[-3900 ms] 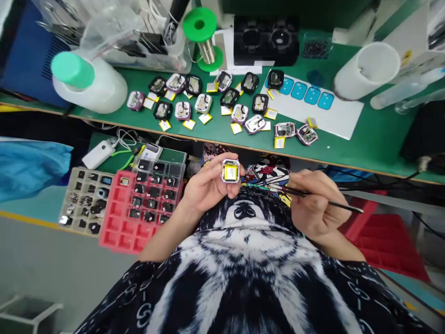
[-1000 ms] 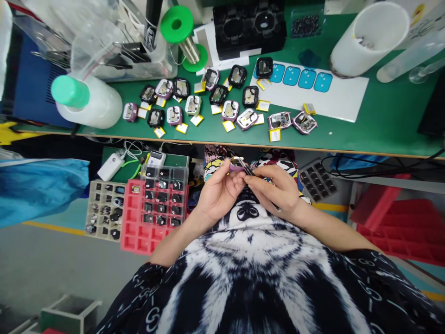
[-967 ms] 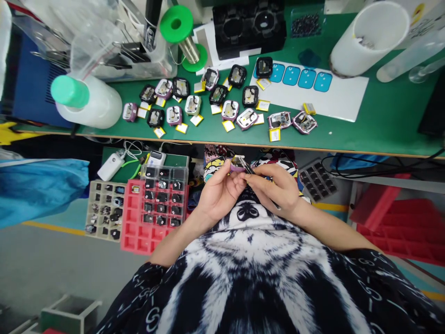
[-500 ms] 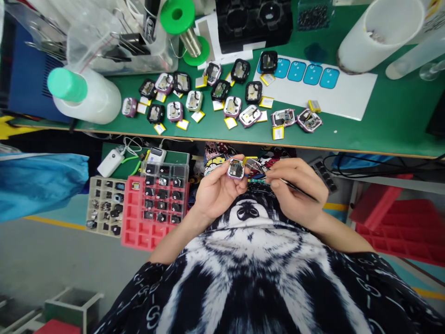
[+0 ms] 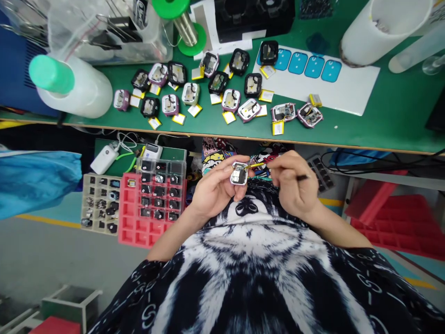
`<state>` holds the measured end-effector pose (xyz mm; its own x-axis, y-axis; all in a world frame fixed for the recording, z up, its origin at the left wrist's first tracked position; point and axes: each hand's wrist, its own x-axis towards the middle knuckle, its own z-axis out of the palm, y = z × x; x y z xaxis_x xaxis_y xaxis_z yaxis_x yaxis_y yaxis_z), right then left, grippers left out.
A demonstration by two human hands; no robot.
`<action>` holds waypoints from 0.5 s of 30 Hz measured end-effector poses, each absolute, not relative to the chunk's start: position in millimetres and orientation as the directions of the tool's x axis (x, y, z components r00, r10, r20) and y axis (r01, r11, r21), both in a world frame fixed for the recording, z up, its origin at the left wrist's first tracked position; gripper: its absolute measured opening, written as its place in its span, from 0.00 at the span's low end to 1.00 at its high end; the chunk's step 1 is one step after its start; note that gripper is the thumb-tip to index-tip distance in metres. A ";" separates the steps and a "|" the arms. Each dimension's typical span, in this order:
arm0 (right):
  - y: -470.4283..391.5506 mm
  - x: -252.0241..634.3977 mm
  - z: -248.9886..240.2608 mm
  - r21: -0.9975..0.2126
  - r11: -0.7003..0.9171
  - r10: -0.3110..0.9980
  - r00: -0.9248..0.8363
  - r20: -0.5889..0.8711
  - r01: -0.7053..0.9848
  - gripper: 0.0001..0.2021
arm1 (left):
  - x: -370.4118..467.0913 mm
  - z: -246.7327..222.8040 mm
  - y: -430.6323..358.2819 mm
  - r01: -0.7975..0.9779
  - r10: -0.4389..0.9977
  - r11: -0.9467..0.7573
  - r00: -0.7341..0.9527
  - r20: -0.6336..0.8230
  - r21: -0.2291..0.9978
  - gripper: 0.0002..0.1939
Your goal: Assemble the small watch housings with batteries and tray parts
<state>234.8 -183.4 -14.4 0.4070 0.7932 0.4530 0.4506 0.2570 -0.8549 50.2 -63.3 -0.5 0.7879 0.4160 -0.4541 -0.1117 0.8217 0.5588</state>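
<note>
My left hand (image 5: 217, 188) is closed around a small watch case (image 5: 238, 173) with a pale purple rim, its inside facing up and the circuitry showing. From the case's right side sticks out a yellow-edged battery (image 5: 256, 165), seen nearly edge-on. My right hand (image 5: 295, 183) is closed on tweezers (image 5: 302, 177), whose dark end shows past the fingers; their tips are hard to make out. Its fingertips come up to the battery's outer end, and I cannot tell whether they pinch it.
Several opened watch cases (image 5: 231, 99) with batteries lie along the green bench (image 5: 208, 125). A solder spool (image 5: 187, 30), a white bottle (image 5: 76, 88) and a white cup (image 5: 365, 37) stand behind. Red trays (image 5: 130, 227) of parts sit below at left.
The watch case has turned in my left hand, so more of its circuitry shows. My right hand has shifted slightly left and rotated; the tweezers now show mostly at their dark end.
</note>
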 end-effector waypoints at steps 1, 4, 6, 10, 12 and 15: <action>-181.9 233.2 -17.6 -0.853 0.235 0.822 0.373 0.430 0.466 0.12 | 50.1 0.4 -63.5 -0.106 0.408 0.825 0.792 -0.455 0.555 0.18; -178.0 228.8 -24.9 -0.836 0.210 0.855 0.320 0.408 0.506 0.19 | 49.7 2.1 -63.7 -0.099 0.398 0.824 0.801 -0.446 0.558 0.18; -176.3 226.9 -27.7 -0.822 0.237 0.833 0.327 0.446 0.517 0.14 | 49.0 1.7 -64.6 -0.093 0.409 0.805 0.802 -0.435 0.586 0.18; -176.2 226.2 -30.1 -0.759 0.263 0.774 0.339 0.534 0.596 0.06 | 46.0 -3.7 -70.3 -0.042 0.472 0.695 0.779 -0.412 0.718 0.20; -178.4 226.5 -30.3 -0.715 0.257 0.765 0.315 0.562 0.650 0.05 | 44.6 -6.9 -73.7 -0.008 0.526 0.594 0.760 -0.380 0.805 0.22; -183.7 227.2 -29.1 -0.639 0.257 0.784 0.230 0.577 0.725 0.06 | 44.4 -8.6 -77.3 0.059 0.591 0.470 0.720 -0.363 0.881 0.20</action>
<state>227.2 -183.7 -29.1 0.2304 0.7837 0.5768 0.7246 0.2575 -0.6393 44.4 -77.3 -8.6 0.7200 0.5913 -0.3632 0.0588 0.4696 0.8809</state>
